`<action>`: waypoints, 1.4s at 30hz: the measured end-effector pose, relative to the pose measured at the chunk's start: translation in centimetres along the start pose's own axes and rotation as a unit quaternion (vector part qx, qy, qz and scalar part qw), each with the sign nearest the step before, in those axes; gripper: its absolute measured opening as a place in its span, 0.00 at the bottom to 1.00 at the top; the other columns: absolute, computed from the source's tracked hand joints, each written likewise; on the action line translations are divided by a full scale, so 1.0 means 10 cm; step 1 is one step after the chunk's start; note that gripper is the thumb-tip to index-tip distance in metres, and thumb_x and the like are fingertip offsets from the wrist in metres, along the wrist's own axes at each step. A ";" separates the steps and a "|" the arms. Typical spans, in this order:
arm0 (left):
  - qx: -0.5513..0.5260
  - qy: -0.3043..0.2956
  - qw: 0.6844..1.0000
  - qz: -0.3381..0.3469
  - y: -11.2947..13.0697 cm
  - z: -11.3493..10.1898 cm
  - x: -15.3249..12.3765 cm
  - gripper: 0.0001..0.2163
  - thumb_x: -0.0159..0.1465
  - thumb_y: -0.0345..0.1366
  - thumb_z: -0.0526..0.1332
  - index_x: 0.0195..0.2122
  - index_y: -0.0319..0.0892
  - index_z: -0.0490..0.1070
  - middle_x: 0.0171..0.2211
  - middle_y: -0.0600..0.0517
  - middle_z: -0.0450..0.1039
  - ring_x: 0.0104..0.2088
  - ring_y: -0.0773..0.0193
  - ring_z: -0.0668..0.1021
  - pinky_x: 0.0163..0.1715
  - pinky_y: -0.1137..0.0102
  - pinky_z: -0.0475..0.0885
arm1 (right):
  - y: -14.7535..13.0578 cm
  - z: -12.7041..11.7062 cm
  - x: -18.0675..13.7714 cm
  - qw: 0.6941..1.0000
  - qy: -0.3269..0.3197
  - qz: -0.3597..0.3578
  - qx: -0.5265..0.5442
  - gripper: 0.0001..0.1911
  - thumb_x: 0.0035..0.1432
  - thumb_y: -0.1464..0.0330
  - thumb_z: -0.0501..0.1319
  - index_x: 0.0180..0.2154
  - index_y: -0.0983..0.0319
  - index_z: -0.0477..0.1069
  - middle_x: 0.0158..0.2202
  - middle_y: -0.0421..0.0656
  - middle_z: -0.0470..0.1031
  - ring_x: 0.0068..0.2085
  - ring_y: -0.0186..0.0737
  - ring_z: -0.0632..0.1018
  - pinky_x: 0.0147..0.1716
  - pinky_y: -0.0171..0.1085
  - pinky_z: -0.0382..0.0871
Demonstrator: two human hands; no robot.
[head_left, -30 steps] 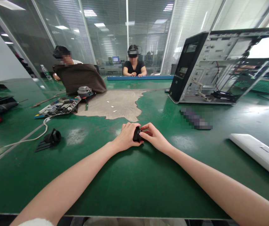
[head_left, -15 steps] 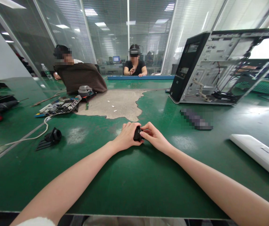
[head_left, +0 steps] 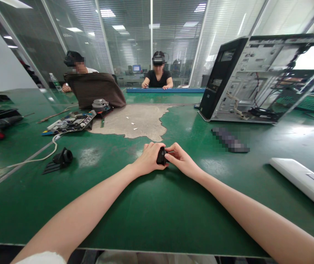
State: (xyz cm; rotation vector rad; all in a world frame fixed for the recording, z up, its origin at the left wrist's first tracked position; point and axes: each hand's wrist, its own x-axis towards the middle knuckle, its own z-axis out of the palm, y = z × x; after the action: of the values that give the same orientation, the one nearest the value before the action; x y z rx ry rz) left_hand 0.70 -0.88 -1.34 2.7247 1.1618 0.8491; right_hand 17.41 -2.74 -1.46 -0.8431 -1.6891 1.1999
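Observation:
A small black plastic part (head_left: 161,157), too small to name exactly, is held between my two hands over the green table (head_left: 157,209). My left hand (head_left: 149,157) wraps round its left side, with fingers over the far edge and the thumb low at the near side. From the right, my right hand (head_left: 179,159) pinches the part's right side between thumb and fingertips. The palm-side fingers of both hands are partly hidden. Off to the left on the table lies another black plastic piece (head_left: 62,157) with a round end and flat slats.
An opened computer case (head_left: 228,80) stands at the right, near a pixelated dark object (head_left: 230,140) and a white slab-like device (head_left: 302,181). Left are a circuit board assembly (head_left: 70,124), a white cable (head_left: 36,160) and a power drill (head_left: 0,128). Two people sit across the table.
My hands keep nearly the same grip on the black part. Across the table, the middle person's raised hand has come down to the table. The view has shifted slightly.

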 end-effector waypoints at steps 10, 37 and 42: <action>-0.010 0.000 1.000 0.000 0.00 -0.02 -0.01 0.25 0.49 0.42 0.63 0.46 0.43 0.55 0.42 0.48 0.66 0.41 0.56 0.67 0.41 0.62 0.58 | -0.05 -0.01 0.00 1.000 -0.013 0.023 -0.002 0.12 0.51 0.64 0.60 0.36 0.59 0.60 0.33 0.39 0.67 0.34 0.35 0.73 0.33 0.38 0.70; -0.007 -0.003 1.000 0.000 -0.01 0.00 0.01 0.26 0.49 0.43 0.63 0.46 0.43 0.55 0.42 0.48 0.66 0.41 0.55 0.68 0.41 0.62 0.59 | -0.02 0.00 0.02 1.000 0.011 0.014 0.002 0.10 0.51 0.64 0.59 0.34 0.59 0.60 0.33 0.38 0.66 0.32 0.33 0.73 0.32 0.36 0.70; -0.006 0.002 1.000 0.003 -0.01 -0.01 0.01 0.25 0.49 0.43 0.63 0.46 0.42 0.55 0.42 0.48 0.66 0.41 0.55 0.68 0.41 0.62 0.59 | -0.04 0.01 0.01 0.999 0.008 0.032 -0.010 0.12 0.51 0.64 0.59 0.37 0.59 0.60 0.35 0.40 0.67 0.32 0.34 0.73 0.33 0.38 0.69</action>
State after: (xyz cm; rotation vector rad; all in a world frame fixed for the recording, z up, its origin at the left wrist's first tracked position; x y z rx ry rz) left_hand 0.64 -0.78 -1.28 2.7195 1.1473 0.8606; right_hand 17.31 -2.79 -1.08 -0.9214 -1.6754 1.2181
